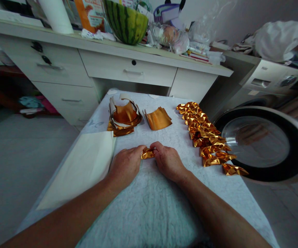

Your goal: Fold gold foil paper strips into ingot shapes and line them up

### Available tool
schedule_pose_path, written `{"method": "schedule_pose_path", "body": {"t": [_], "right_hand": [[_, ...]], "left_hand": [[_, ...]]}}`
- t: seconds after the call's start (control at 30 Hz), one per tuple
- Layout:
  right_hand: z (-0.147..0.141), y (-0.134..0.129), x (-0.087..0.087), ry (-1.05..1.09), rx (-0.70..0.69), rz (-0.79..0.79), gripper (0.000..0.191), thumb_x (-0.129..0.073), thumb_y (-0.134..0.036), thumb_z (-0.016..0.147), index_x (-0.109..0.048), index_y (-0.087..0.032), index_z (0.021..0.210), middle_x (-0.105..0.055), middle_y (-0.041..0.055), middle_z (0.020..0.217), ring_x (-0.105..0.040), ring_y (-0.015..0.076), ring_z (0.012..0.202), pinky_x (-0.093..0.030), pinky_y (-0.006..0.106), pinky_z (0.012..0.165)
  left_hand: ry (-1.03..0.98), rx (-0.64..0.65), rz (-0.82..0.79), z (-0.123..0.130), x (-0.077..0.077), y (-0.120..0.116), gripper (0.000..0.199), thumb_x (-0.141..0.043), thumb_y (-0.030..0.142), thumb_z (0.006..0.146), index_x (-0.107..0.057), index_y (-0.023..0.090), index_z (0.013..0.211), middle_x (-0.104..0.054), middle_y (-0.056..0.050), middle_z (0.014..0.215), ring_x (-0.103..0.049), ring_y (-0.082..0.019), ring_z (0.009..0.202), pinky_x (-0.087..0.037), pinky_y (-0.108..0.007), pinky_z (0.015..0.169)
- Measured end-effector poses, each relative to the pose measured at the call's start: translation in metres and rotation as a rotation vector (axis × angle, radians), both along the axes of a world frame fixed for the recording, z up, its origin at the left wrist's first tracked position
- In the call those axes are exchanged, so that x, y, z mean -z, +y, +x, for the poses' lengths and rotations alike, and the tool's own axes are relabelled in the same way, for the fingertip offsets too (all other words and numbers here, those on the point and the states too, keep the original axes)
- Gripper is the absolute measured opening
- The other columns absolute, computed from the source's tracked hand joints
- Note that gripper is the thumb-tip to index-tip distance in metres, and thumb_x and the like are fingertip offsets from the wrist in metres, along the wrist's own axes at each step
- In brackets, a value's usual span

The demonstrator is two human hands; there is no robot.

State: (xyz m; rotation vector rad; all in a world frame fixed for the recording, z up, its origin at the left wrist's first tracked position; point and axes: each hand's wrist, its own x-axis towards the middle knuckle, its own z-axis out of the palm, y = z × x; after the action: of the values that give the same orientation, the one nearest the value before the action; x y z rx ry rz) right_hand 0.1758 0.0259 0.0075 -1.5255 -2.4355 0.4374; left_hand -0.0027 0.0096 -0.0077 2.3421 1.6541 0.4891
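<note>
Both hands meet at the middle of the cloth-covered table, holding a small folded gold foil piece point(148, 153) between them. My left hand point(128, 164) grips its left end, with fingers closed. At the right end, my right hand point(168, 161) is closed on the same piece. Beyond the hands lie a curled stack of gold foil sheets point(125, 115) and, to its right, a smaller stack of gold sheets point(159, 119). Rows of folded gold foil pieces point(208, 132) run along the table's right side, with a single folded piece point(234, 169) nearest me.
A large pale sheet point(80, 168) lies at the table's left. Behind stands a white desk point(128, 70) with half a watermelon point(126, 22), a white roll point(55, 15) and plastic bags. A washing machine's open round door point(261, 143) is beside the table's right edge.
</note>
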Motion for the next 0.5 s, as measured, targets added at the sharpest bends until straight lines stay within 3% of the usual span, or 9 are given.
{"method": "schedule_pose_path", "body": {"t": [0.33,0.5], "right_hand": [[-0.0026,-0.0018,0.0032,-0.020,-0.013,0.026,0.028,-0.036,-0.020,0.097,-0.054,-0.022,0.119,-0.074,0.0043,0.089,-0.069,0.0194,0.075,-0.039,0.026,0.064],[-0.0014,-0.0016,0.0020,0.043,0.007,0.004,0.027,-0.038,-0.018,0.096,-0.056,-0.021,0.115,-0.074,0.0034,0.090,-0.068,0.0172,0.076,-0.040,0.025,0.067]], "left_hand": [[-0.041,-0.034,0.017,0.0001,-0.0033,-0.0007,0.036,-0.039,0.012,0.092,-0.059,0.018,0.121,-0.074,-0.009,0.110,-0.071,-0.024,0.098,-0.054,-0.037,0.084],[0.007,0.016,0.003,0.0007,-0.0036,-0.0003,0.035,-0.040,0.010,0.091,-0.060,0.019,0.118,-0.075,-0.009,0.106,-0.071,-0.025,0.093,-0.054,-0.037,0.081]]}}
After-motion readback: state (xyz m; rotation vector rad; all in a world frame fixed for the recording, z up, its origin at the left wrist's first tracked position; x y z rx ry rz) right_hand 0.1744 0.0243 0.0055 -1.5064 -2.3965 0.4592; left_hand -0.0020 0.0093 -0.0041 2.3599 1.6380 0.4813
